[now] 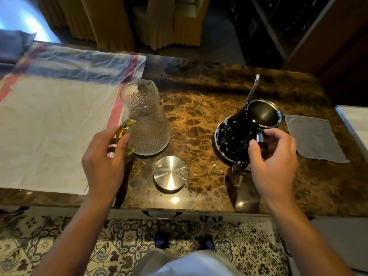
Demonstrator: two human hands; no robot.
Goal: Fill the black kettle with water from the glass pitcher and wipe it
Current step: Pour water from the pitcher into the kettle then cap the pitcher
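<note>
The clear dimpled glass pitcher (146, 124) with a yellow handle stands on the marble table (199, 108), left of centre. My left hand (105, 154) curls round that yellow handle, thumb on its lower part. I cannot tell how much water the pitcher holds. The black kettle (237, 134) stands to the right with its mouth uncovered, a thin curved spout at the back and water drops on its side. My right hand (272, 156) grips the kettle's handle from the near right side. A grey wiping cloth (314, 138) lies flat just right of the kettle.
A round shiny metal lid (170, 174) lies on the table between my hands, near the front edge. A large white cloth with red stripes (55, 124) covers the table's left part. A white object (356, 120) sits at the far right edge. Patterned floor tiles lie below.
</note>
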